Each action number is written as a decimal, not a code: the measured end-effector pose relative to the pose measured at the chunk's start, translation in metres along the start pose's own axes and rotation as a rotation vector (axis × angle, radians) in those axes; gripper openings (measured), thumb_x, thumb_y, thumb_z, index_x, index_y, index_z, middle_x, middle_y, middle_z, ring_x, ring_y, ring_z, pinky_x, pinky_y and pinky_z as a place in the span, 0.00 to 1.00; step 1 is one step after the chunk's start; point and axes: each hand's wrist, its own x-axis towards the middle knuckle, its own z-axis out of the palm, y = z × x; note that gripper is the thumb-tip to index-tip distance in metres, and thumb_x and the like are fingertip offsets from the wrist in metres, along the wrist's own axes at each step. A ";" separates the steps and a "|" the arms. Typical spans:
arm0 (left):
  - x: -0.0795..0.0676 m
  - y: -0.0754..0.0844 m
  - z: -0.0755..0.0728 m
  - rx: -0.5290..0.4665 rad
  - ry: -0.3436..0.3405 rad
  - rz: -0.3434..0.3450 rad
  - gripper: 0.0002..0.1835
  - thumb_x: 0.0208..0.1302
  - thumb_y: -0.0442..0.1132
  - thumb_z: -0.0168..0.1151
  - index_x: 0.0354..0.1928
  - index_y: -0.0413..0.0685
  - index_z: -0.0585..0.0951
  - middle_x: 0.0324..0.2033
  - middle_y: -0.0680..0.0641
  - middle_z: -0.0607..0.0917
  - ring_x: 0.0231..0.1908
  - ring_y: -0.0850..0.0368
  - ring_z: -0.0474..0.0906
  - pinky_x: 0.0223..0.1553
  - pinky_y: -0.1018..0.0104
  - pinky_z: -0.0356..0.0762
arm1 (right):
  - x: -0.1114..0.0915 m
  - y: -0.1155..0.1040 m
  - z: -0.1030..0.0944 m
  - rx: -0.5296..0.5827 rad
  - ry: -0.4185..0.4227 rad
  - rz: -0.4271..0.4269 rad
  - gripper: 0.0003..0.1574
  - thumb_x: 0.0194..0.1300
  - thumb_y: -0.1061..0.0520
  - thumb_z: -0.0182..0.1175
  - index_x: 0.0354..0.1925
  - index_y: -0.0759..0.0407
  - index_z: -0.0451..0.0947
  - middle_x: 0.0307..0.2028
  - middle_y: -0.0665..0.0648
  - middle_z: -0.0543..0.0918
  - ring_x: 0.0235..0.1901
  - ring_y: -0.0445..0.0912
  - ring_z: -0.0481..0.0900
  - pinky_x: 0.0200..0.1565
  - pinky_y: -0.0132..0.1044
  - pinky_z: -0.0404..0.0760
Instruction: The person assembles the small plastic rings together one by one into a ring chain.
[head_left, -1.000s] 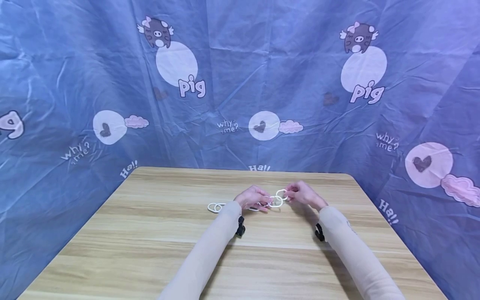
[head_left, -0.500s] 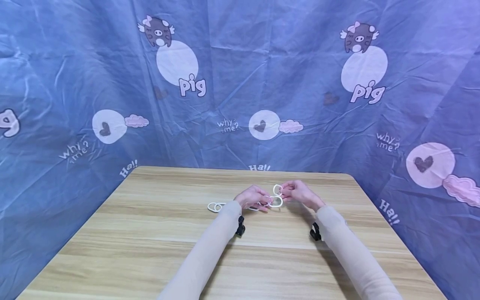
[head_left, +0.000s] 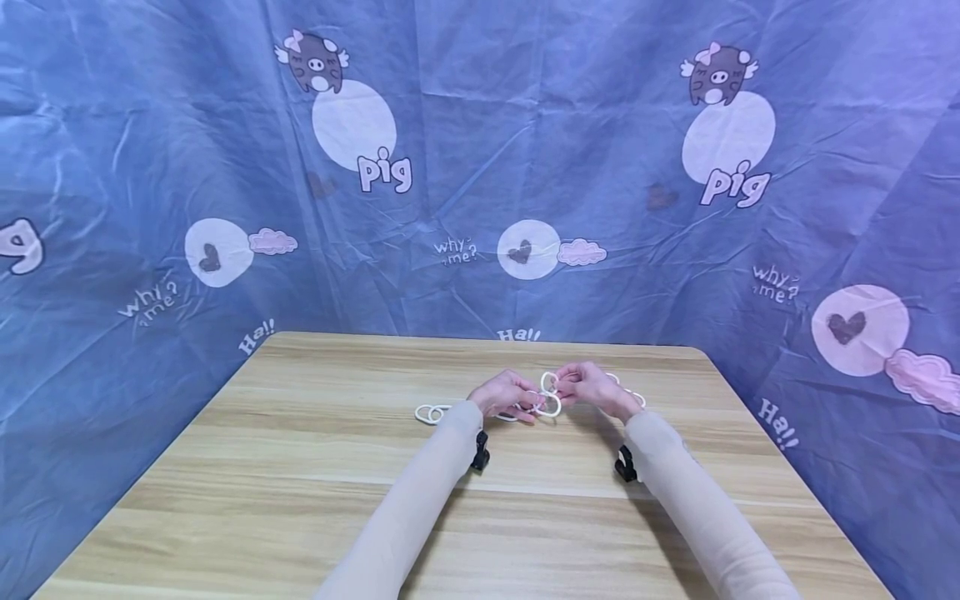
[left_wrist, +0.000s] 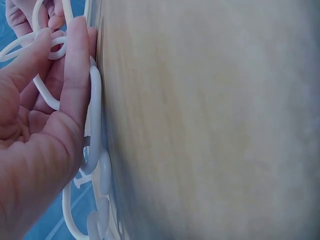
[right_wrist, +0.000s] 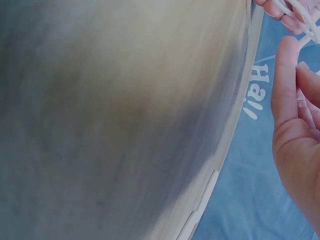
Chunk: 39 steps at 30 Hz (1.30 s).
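My left hand (head_left: 506, 394) pinches a white plastic chain link (head_left: 558, 407) between thumb and fingers, low over the wooden table. Facing it from the right, my right hand (head_left: 594, 390) holds another white link (head_left: 543, 383) by its right side, with the far end up against the first one. Whether these two links hook together is too small to tell. In the left wrist view, more white links (left_wrist: 95, 120) run below my left hand along the table. My right hand (right_wrist: 295, 115) shows at the right edge of its own wrist view, thumb and index finger close together.
Joined white links (head_left: 418, 414) lie on the table (head_left: 300, 500) left of my left hand. More white links (head_left: 638, 397) show behind my right hand. A blue printed cloth (head_left: 480, 167) hangs beyond the table's far edge.
My right hand has moved left, bringing its link over against the one in my left hand. Links behind the right hand have come into sight. My left hand has stayed in place.
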 end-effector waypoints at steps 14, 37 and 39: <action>0.001 0.000 -0.001 0.043 0.006 0.006 0.11 0.66 0.25 0.58 0.49 0.27 0.81 0.29 0.47 0.84 0.28 0.59 0.83 0.37 0.63 0.87 | -0.001 -0.006 0.001 -0.029 -0.015 0.013 0.16 0.67 0.71 0.55 0.51 0.80 0.70 0.34 0.58 0.85 0.32 0.43 0.85 0.47 0.43 0.86; -0.001 -0.002 -0.001 0.032 0.019 0.015 0.12 0.67 0.28 0.58 0.50 0.32 0.82 0.35 0.40 0.87 0.32 0.55 0.84 0.37 0.59 0.87 | -0.012 0.000 -0.015 -0.066 -0.097 0.025 0.19 0.69 0.67 0.55 0.55 0.78 0.69 0.41 0.66 0.83 0.36 0.50 0.83 0.44 0.43 0.87; -0.002 -0.003 -0.002 0.029 0.003 0.010 0.13 0.67 0.28 0.57 0.51 0.33 0.82 0.38 0.39 0.87 0.33 0.54 0.84 0.37 0.58 0.87 | -0.014 0.002 -0.017 -0.069 -0.089 0.029 0.20 0.69 0.67 0.55 0.56 0.78 0.69 0.42 0.66 0.83 0.36 0.50 0.83 0.43 0.42 0.87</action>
